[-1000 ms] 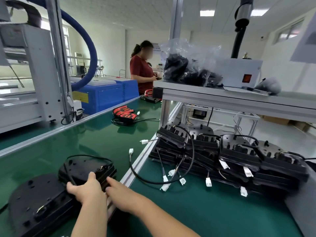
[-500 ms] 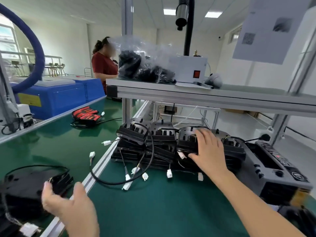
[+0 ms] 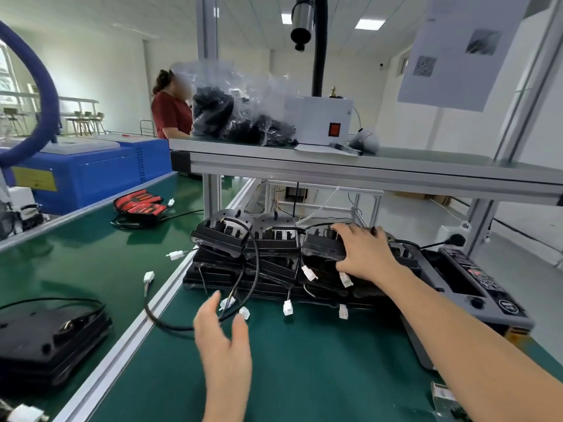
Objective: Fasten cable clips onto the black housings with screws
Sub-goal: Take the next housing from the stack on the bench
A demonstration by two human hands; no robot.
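Several black housings (image 3: 243,260) with black cables and white connectors are piled under the shelf on the green bench. My right hand (image 3: 362,254) grips the top housing (image 3: 323,246) near the right of the pile, fingers over its top and thumb under its front edge. My left hand (image 3: 222,339) hovers open above the green mat in front of the pile, close to a looped black cable (image 3: 256,269), holding nothing. Another black housing (image 3: 51,336) lies on the conveyor belt at the far left. No cable clips or screws are visible.
A grey control unit (image 3: 475,287) sits right of the pile. The aluminium shelf (image 3: 365,172) overhead carries a bag of black parts (image 3: 237,117) and a white box (image 3: 320,120). A red-and-black part (image 3: 140,205) lies on the belt. A person (image 3: 170,114) stands beyond.
My right hand left the housing on the belt, reached the pile and now grips a top housing. My left hand moved right from the belt to the mat.
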